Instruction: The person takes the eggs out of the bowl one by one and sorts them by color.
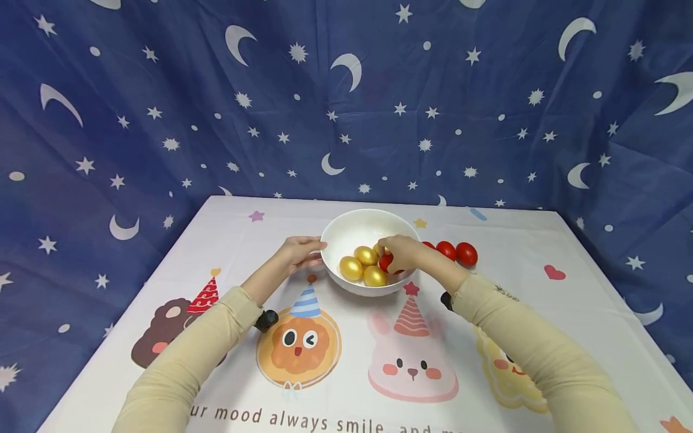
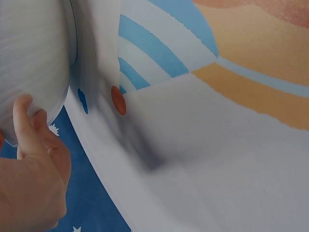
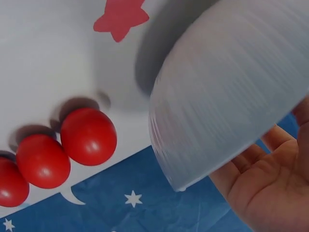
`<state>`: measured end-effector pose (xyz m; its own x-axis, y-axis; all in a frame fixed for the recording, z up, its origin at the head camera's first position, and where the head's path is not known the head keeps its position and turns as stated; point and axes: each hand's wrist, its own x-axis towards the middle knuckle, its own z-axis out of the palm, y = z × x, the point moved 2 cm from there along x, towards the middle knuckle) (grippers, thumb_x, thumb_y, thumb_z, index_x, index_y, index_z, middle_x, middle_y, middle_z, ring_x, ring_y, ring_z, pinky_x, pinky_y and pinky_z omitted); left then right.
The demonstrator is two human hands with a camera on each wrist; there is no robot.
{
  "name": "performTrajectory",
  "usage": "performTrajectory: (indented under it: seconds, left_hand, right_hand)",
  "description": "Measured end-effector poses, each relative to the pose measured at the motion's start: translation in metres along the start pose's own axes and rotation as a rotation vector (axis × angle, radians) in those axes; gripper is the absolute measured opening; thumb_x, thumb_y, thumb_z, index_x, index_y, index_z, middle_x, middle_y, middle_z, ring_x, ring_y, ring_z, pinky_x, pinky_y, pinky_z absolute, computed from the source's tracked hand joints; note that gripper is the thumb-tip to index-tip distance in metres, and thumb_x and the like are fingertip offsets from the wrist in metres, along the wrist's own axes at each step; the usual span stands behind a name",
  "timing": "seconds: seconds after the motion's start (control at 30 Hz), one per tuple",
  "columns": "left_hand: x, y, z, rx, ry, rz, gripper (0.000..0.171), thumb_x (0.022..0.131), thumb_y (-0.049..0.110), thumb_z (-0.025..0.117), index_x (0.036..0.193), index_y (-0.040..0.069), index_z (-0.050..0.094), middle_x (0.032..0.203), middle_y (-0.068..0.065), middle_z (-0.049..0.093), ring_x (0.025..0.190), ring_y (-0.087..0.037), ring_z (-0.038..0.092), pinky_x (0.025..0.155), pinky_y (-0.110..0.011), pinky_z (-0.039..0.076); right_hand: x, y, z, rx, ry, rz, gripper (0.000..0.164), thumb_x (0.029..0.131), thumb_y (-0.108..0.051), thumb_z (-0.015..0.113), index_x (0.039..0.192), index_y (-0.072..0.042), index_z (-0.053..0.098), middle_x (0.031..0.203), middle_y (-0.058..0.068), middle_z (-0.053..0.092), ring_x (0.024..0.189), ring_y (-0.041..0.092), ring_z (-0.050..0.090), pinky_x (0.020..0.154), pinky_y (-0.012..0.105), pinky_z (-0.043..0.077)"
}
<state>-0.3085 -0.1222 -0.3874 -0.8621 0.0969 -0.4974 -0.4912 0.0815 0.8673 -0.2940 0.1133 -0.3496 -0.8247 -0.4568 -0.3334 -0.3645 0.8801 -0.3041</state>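
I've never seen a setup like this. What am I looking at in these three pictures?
No machine here, just a person's two bare hands. The wide picture comes from a camera worn on the head; the other two come from cameras worn on the left and right wrists. On the printed cloth sits a white bowl holding gold eggs, with three red eggs to its right. The left hand holds the bowl's side, while the right hand, inside the bowl, grips another red egg.
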Motion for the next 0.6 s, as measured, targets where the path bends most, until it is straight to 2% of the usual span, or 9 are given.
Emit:
performTrajectory:
  seconds: [0.3, 0.6]
  left_hand:
    - [0.000, -0.002, -0.002, -0.017, 0.010, 0.000, 0.054, 0.091, 0.012, 0.063, 0.140, 0.006, 0.043, 0.137, -0.020, 0.050, 0.064, -0.007, 0.064, 0.070, -0.018, 0.062]
    - [0.001, -0.002, 0.002, -0.016, 0.012, 0.020, 0.053, 0.090, 0.013, 0.064, 0.139, 0.007, 0.045, 0.138, -0.019, 0.049, 0.069, -0.008, 0.064, 0.072, -0.018, 0.061]
  right_hand:
    - [-0.013, -0.002, -0.008, 0.057, 0.022, -0.034, 0.023, 0.079, -0.004, 0.070, 0.099, -0.006, 0.058, 0.097, 0.012, 0.062, 0.091, 0.025, 0.054, 0.080, 0.028, 0.060]
    - [-0.024, 0.000, -0.011, 0.110, 0.044, -0.031, 0.033, 0.081, -0.008, 0.071, 0.112, -0.004, 0.063, 0.103, 0.012, 0.066, 0.091, 0.023, 0.057, 0.081, 0.029, 0.062]
